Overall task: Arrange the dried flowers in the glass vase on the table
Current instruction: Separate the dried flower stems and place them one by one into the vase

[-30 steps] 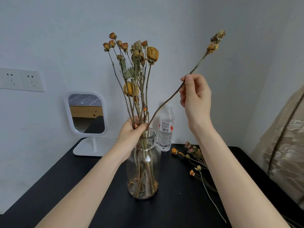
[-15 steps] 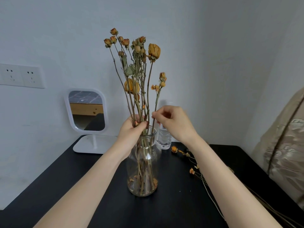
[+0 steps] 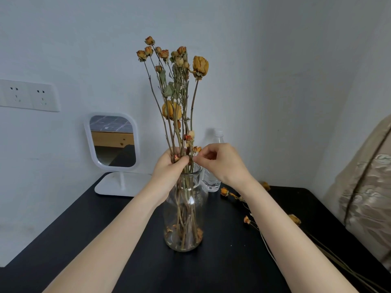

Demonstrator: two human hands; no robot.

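Note:
A clear glass vase (image 3: 196,199) stands on the black table (image 3: 222,267) and holds a bunch of dried flowers (image 3: 175,81) with orange and yellow heads. My left hand (image 3: 169,168) grips the bunch of stems just above the vase mouth. My right hand (image 3: 222,161) pinches a short dried sprig (image 3: 191,137) right beside the bunch, its small buds just above my fingers and its stem down in the vase neck. More loose dried flowers (image 3: 234,195) lie on the table to the right of the vase.
A white standing mirror (image 3: 114,142) is at the back left. A clear plastic bottle (image 3: 212,180) stands just behind the vase. A beige cushion (image 3: 368,187) is at the right edge. Thin loose stems (image 3: 342,265) lie near the table's right front.
My right hand brought the long sprig from up high at the right down into the vase. Its buds sank from head height to just above the vase mouth. My left hand kept its hold.

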